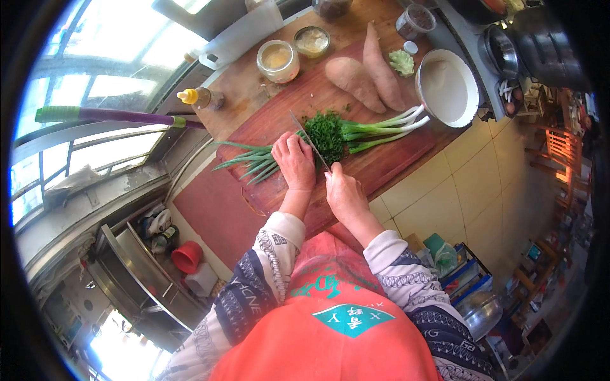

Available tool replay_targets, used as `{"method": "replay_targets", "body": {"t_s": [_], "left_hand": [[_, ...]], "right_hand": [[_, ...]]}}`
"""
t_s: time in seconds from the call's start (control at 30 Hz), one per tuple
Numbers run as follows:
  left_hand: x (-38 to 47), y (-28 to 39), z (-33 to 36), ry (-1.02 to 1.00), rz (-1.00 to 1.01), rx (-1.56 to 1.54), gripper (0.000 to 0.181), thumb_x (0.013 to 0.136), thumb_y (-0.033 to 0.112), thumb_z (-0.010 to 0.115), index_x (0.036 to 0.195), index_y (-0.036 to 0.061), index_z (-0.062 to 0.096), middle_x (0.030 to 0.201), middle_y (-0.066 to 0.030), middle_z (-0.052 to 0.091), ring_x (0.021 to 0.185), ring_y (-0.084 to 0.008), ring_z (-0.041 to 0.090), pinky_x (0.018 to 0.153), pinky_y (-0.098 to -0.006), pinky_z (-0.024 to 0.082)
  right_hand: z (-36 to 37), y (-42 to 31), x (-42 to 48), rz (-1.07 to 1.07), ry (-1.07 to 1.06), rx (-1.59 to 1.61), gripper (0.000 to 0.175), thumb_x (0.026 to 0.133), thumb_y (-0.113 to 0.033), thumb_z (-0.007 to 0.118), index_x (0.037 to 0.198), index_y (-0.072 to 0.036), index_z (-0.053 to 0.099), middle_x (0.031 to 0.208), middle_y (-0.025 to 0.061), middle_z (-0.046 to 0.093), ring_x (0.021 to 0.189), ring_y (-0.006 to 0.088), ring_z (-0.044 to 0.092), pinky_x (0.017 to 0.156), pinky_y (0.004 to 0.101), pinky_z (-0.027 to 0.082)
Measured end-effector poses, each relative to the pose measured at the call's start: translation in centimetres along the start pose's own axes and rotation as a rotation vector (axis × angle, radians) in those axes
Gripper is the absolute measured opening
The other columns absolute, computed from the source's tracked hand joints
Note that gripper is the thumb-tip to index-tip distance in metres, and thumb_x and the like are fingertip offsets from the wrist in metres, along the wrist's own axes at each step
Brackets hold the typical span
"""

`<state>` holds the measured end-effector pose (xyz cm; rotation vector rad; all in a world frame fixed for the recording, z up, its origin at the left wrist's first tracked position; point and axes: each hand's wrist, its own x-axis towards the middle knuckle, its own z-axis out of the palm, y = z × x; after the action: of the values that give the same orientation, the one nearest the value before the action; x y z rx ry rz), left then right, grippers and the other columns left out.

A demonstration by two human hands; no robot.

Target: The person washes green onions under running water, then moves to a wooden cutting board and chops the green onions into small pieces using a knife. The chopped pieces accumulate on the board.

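On a reddish wooden cutting board [400, 155] lies a row of green onions, with white ends [405, 120] to the right and long green tops [255, 159] to the left. My left hand [293, 159] presses down on the green part, fingers curled beside the blade. In my right hand [344, 190] is the handle of a kitchen knife [310, 142], seen nearly edge-on. A heap of finely chopped greens [326, 134] sits just right of the blade, partly over the onion stalks. Two sweet potatoes [355, 81] [381, 69] rest at the board's far side.
A white enamel bowl [448, 88] stands at the right, near a vegetable piece [401, 63] and a clear tub [415, 21]. Two open jars [278, 61] [311, 42] and a yellow-capped bottle [202, 97] stand beyond the board. A purple-green pole [119, 115] juts in from the left.
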<state>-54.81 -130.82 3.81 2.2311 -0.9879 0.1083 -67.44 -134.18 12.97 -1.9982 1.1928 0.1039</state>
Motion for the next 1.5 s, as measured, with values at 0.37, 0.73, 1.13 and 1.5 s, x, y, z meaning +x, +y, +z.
{"method": "replay_targets", "body": {"t_s": [0.37,0.73,1.13,1.5], "left_hand": [[-0.2,0.1,0.0,-0.011,-0.029,-0.027,0.014,0.089,0.008,0.063,0.101,0.0036,0.057,0.115,-0.0176,0.059,0.110,-0.0393,0.053,0.100,-0.0499,0.040],[0.3,0.8,-1.0,-0.054,-0.061,-0.091,0.012,0.095,0.010,0.062,0.101,0.0021,0.055,0.123,-0.0211,0.054,0.117,-0.0409,0.048,0.103,-0.0513,0.037],[3.4,0.2,-8.8,-0.560,0.159,-0.245,0.057,0.082,0.024,0.081,0.124,-0.0033,0.053,0.145,-0.0283,0.043,0.136,-0.0480,0.042,0.115,-0.0514,0.037],[3.9,-2.8,-8.6,-0.602,0.564,-0.253,0.041,0.065,0.024,0.090,0.090,0.0097,0.061,0.123,-0.0133,0.052,0.119,-0.0409,0.050,0.108,-0.0576,0.042]], "right_hand": [[-2.0,0.7,-1.8,-0.043,-0.025,0.055,0.017,0.104,-0.019,0.051,0.102,-0.002,0.050,0.074,0.0285,0.066,0.074,0.0510,0.065,0.065,0.0619,0.049],[0.7,1.0,-0.3,-0.041,0.078,0.132,0.018,0.102,-0.018,0.055,0.103,0.000,0.053,0.079,0.0302,0.067,0.079,0.0514,0.066,0.067,0.0599,0.051],[1.9,-0.1,-0.8,0.080,0.087,0.287,0.020,0.102,-0.017,0.056,0.106,0.002,0.053,0.089,0.0331,0.067,0.091,0.0538,0.064,0.074,0.0602,0.050],[2.1,0.1,-0.8,0.104,0.103,0.320,0.022,0.102,-0.019,0.057,0.105,0.002,0.053,0.087,0.0333,0.067,0.091,0.0537,0.064,0.073,0.0595,0.050]]}}
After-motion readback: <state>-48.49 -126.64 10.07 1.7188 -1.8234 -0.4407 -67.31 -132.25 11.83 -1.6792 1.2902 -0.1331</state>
